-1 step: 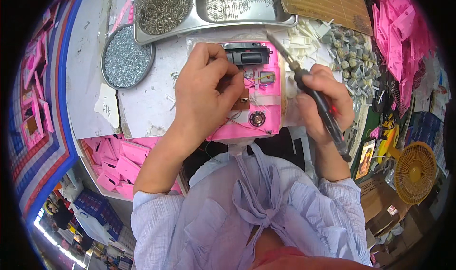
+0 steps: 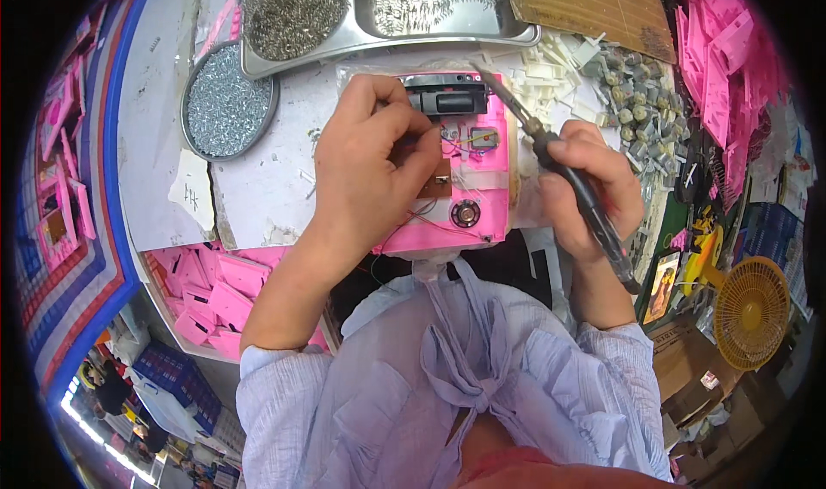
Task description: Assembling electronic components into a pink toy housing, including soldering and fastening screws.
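Observation:
A pink plastic housing (image 2: 489,179) lies in front of me, with a black part (image 2: 452,102) at its far end, a round speaker (image 2: 465,214) at its near end, a small motor (image 2: 484,139) and thin wires between. My left hand (image 2: 379,149) is over the housing's left side, thumb and fingertips pinched beside a brown circuit board (image 2: 436,184); whatever they hold is hidden. My right hand (image 2: 594,188) grips the black handle of a soldering iron (image 2: 578,188). The iron slants up and left, its metal tip over the housing's far right corner.
A metal tray (image 2: 370,37) of springs stands at the back, left of a cardboard piece (image 2: 594,12). A round dish (image 2: 274,102) of screws is at left. Small motors (image 2: 641,102) and white plastic pieces (image 2: 551,76) are heaped at right. Pink parts (image 2: 228,304) fill a box near left.
The soldering iron's tip has shifted very slightly to the left and toward me. My left hand is almost unchanged.

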Available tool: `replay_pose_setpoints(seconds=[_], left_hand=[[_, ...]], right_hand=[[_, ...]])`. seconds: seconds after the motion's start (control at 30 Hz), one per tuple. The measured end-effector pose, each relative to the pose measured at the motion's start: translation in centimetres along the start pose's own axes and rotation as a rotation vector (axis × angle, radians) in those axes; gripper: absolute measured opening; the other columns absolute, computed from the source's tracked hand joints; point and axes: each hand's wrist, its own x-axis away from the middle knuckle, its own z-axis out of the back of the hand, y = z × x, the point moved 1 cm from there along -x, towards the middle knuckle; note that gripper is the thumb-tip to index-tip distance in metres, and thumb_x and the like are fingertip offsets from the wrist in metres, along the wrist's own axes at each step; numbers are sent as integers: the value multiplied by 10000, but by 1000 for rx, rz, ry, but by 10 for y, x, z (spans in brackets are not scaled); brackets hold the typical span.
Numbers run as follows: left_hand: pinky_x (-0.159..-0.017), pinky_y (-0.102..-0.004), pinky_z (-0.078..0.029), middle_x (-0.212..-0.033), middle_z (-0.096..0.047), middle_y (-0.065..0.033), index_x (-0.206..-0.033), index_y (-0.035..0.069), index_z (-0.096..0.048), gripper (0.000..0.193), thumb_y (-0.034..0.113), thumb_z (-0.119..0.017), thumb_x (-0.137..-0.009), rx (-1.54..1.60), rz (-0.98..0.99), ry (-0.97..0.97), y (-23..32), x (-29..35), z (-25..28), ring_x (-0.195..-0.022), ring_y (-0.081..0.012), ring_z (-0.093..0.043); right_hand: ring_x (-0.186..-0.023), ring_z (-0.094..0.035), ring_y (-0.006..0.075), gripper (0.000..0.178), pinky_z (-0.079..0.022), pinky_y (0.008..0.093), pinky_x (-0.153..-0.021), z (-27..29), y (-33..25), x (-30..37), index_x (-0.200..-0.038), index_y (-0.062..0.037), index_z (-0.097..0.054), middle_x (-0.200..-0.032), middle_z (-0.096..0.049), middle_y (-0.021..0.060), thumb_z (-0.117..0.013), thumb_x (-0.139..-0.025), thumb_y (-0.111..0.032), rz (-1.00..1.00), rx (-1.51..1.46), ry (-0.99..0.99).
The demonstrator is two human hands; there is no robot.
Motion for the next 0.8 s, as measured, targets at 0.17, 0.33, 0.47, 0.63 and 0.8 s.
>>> replay_pose_setpoints(seconds=[0.17,0.33,0.47,0.63,0.8], left_hand=[[-626,-342,-526,-953,-578,-104,-825,-2,-685,92,24,-758,-776,4,-39,68,-6,0,-3,-738,-233,-630],[-621,-338,-516,-951,-578,-105,-812,5,-680,87,32,-754,-775,-18,-34,74,-6,1,-4,-724,-229,-622],[-621,-342,-516,-954,-578,-107,-807,5,-676,87,36,-752,-777,-26,-48,79,-8,1,-4,-721,-232,-621],[-690,-285,-480,-963,-570,-86,-817,1,-686,82,26,-756,-783,27,26,65,-5,2,-4,-817,-187,-590],[-681,-281,-479,-971,-569,-86,-818,0,-686,77,19,-752,-784,28,20,70,-6,2,-4,-810,-183,-591]], right_hand=[[-654,-565,208,323,-487,388,-710,7,-6,8,-1097,32,-634,-837,-661,123,-759,-805,-28,-7,-38,-88],[-578,-538,214,288,-494,407,-703,4,-10,4,-1061,21,-642,-761,-637,99,-759,-808,-49,30,-1,-177],[-524,-529,221,301,-504,364,-635,-1,-9,-1,-1037,-6,-669,-683,-620,70,-783,-758,-14,76,27,-202],[-522,-529,217,315,-503,362,-635,-3,-6,0,-1024,-14,-675,-657,-595,53,-780,-727,5,80,38,-194],[-524,-526,217,341,-498,356,-637,-5,-4,-2,-1006,-33,-688,-640,-572,35,-795,-686,10,98,70,-185]])
